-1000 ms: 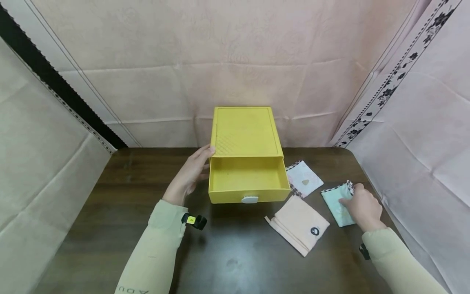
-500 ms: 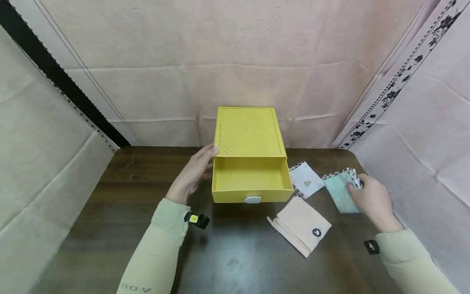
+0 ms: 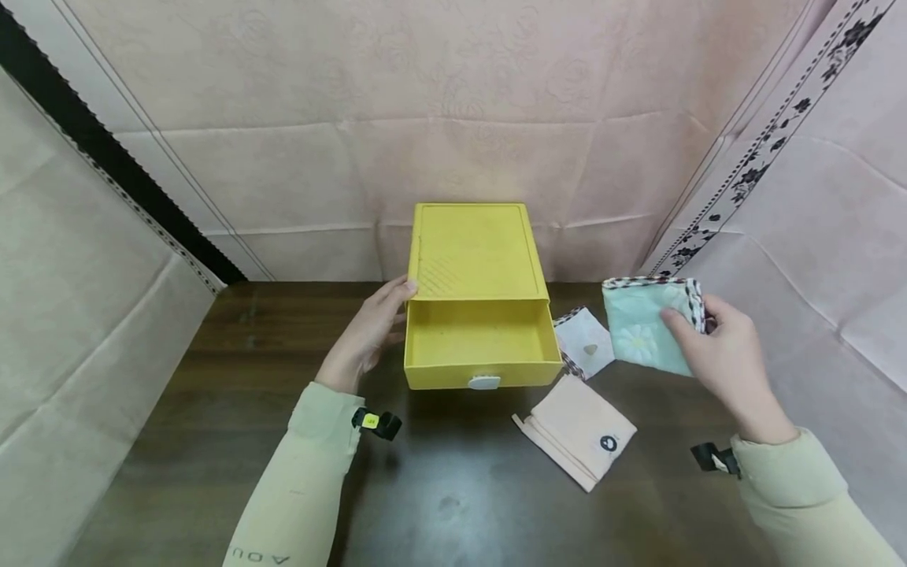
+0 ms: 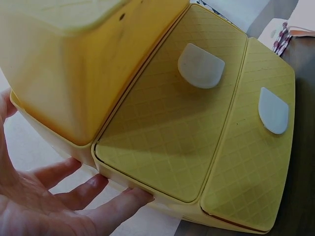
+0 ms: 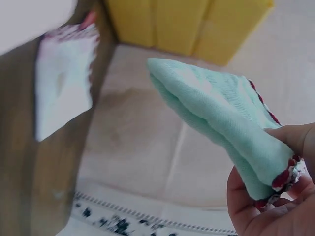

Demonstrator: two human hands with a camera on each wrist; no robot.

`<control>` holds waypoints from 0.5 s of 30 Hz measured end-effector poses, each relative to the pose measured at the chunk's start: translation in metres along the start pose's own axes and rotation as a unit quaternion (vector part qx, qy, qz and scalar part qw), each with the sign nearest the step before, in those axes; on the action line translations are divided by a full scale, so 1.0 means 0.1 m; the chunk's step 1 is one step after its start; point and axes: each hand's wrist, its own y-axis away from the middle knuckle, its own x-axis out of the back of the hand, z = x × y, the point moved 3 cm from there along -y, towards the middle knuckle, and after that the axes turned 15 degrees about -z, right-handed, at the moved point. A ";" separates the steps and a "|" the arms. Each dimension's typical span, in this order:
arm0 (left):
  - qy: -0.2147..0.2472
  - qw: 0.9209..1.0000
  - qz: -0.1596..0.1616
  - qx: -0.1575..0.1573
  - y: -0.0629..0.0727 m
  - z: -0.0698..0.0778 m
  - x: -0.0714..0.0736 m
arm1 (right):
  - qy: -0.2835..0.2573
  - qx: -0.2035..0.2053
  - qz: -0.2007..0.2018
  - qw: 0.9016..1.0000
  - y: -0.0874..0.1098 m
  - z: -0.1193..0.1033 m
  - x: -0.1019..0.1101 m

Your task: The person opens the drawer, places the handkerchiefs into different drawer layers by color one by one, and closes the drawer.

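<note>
My right hand [image 3: 730, 358] pinches a folded mint-green handkerchief [image 3: 648, 327] by its right edge, thumb on top. The cloth has a checkered trim and a pale flower, and is lifted above the table. Its folded layers show in the right wrist view. My left hand [image 3: 368, 335] rests along the left side of a yellow drawer cabinet [image 3: 475, 252], fingers extended against its side wall. The cabinet's top drawer [image 3: 482, 342] is pulled out, and its visible inside is bare. In the left wrist view, two lower drawers [image 4: 167, 118] with white handles sit closed.
On the dark wooden table [image 3: 453, 488], right of the cabinet, lie a white folded cloth [image 3: 586, 346] with checkered trim and a cream folded cloth [image 3: 581, 433] with a dark round mark. Pale fabric [image 3: 453, 118] hangs behind and at both sides.
My right hand has lifted the mint-green handkerchief off the table and moved it away from me, toward the back. The left hand and the cabinet have stayed in place.
</note>
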 end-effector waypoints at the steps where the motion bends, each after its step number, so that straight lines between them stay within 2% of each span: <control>1: 0.000 1.000 0.000 -0.001 0.00 0.00 0.00 | -0.011 0.002 0.006 1.000 0.00 -0.05 0.02; 6: 0.000 1.000 -0.003 -0.002 0.00 0.00 0.01 | -0.097 0.016 0.023 0.995 0.01 -0.36 0.09; 7: 0.001 1.000 -0.002 0.000 0.00 0.00 0.01 | -0.119 0.016 0.022 0.992 0.01 -0.44 0.10; 8: 0.003 1.000 -0.002 0.002 0.00 0.00 0.01 | -0.163 0.023 0.016 0.986 0.00 -0.52 0.10; 11: 0.007 1.000 -0.001 0.004 0.00 0.00 0.02 | -0.291 0.048 -0.004 0.956 -0.02 -0.78 0.07; 14: 0.009 1.000 -0.005 0.004 0.00 -0.01 0.02 | -0.402 0.073 -0.041 0.912 -0.05 -1.03 -0.04; 15: 0.009 1.000 -0.006 0.003 -0.01 -0.01 0.02 | -0.414 0.075 -0.052 0.906 -0.07 -1.11 -0.08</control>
